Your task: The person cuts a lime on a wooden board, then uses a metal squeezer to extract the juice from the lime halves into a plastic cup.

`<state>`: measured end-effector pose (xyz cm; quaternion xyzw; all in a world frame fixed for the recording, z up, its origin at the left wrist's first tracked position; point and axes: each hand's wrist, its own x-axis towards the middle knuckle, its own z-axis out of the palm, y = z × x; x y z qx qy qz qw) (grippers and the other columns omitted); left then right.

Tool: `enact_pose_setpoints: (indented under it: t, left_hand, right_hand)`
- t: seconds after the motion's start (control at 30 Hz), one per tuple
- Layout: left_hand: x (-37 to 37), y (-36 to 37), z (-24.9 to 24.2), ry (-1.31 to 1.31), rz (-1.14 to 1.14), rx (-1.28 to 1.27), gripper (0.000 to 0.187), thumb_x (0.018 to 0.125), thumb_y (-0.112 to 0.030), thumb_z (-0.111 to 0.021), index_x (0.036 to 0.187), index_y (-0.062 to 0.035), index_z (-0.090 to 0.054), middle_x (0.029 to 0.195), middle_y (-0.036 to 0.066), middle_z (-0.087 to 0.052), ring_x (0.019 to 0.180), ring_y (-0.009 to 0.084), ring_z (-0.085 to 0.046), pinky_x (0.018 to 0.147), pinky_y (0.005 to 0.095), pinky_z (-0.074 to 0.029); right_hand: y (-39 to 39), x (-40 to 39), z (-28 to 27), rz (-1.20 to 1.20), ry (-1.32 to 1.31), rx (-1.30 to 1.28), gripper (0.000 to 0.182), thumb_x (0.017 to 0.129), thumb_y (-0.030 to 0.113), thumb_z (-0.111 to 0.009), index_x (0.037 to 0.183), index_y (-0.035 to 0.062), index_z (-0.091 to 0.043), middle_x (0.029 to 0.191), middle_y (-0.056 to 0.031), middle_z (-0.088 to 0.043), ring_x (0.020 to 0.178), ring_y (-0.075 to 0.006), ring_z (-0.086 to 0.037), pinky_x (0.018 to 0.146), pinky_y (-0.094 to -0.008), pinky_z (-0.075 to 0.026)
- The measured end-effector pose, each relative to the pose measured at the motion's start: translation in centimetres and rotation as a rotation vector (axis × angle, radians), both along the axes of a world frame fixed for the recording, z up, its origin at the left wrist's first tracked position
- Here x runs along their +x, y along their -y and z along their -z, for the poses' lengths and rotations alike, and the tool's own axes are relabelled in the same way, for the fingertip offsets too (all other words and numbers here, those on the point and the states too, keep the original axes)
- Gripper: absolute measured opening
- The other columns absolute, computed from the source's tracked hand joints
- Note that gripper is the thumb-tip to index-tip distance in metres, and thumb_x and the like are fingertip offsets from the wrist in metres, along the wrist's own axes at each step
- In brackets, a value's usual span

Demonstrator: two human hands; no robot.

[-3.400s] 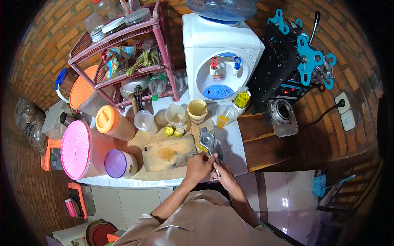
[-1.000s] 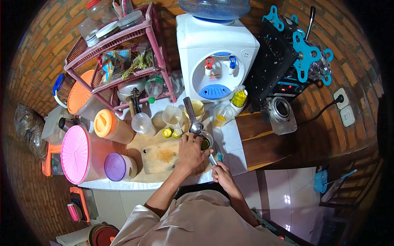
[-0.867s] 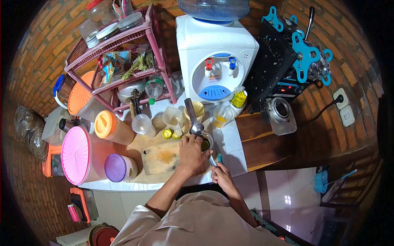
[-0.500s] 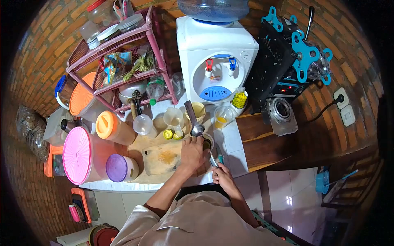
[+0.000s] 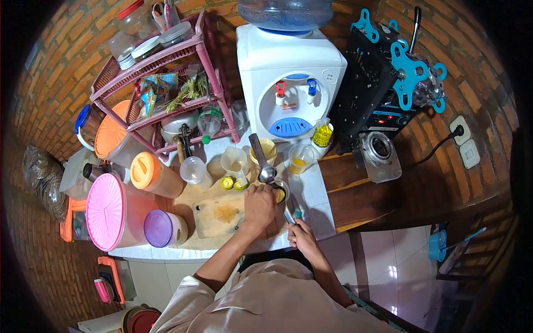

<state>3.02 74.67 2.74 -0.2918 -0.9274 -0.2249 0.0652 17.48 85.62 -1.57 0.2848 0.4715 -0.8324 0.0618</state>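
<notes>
My right hand grips the lower handle of a metal citrus squeezer, which is spread open at its hinge. Its other handle points away from me, with a rounded metal press at its end. A yellowish piece, like a cut citrus half, shows in the squeezer's cup, over a small container whose rim is partly covered. My left hand is beside the cup with its fingers curled down; whatever they hold is hidden. Two cut citrus pieces lie beyond it, near a clear plastic jug.
A wooden chopping board with orange-brown crumbs lies left of my hands. Lidded tubs, including a pink-lidded one, crowd the left side. A water dispenser, a cup of orange liquid and a black sealing machine stand beyond.
The yellowish piece now shows more plainly in the squeezer's cup, which looked darker before. Both hands stay nearly in place, and the view has shifted slightly.
</notes>
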Motion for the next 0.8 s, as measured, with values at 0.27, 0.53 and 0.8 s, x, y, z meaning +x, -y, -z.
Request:
enact_pose_setpoints:
  t: [0.27, 0.53, 0.8]
  left_hand:
    - [0.1, 0.6, 0.2, 0.028, -0.176, 0.268, 0.008, 0.083, -0.012, -0.065, 0.089, -0.0066, -0.067, 0.083, 0.014, -0.063, 0.077, 0.0334, -0.061, 0.069, 0.0426, -0.049]
    - [0.3, 1.5, -0.1, -0.086, -0.005, 0.18, 0.013, 0.082, -0.011, -0.067, 0.093, -0.0051, -0.067, 0.086, 0.016, -0.062, 0.084, 0.033, -0.059, 0.077, 0.0431, -0.047]
    - [-2.5, 1.4, -3.6, 0.01, -0.276, 0.61, 0.043, 0.093, -0.027, -0.06, 0.123, 0.0025, -0.052, 0.107, 0.02, -0.057, 0.099, 0.0345, -0.054, 0.09, 0.0447, -0.042]
  right_hand:
    - [0.5, -0.4, -0.4, -0.055, 0.005, 0.036, 0.013, 0.098, 0.015, -0.049, 0.092, 0.0026, -0.049, 0.06, 0.004, -0.036, 0.048, -0.0045, -0.032, 0.041, -0.022, -0.024]
    - [0.4, -0.7, -0.4, -0.028, -0.013, 0.003, 0.013, 0.098, 0.014, -0.048, 0.093, 0.0025, -0.049, 0.059, 0.0031, -0.036, 0.048, -0.0049, -0.032, 0.041, -0.0227, -0.024]
    - [0.5, -0.6, -0.4, -0.007, -0.003, -0.001, 0.013, 0.099, 0.014, -0.048, 0.094, 0.0025, -0.051, 0.058, 0.0028, -0.036, 0.048, -0.0052, -0.033, 0.042, -0.0228, -0.026]
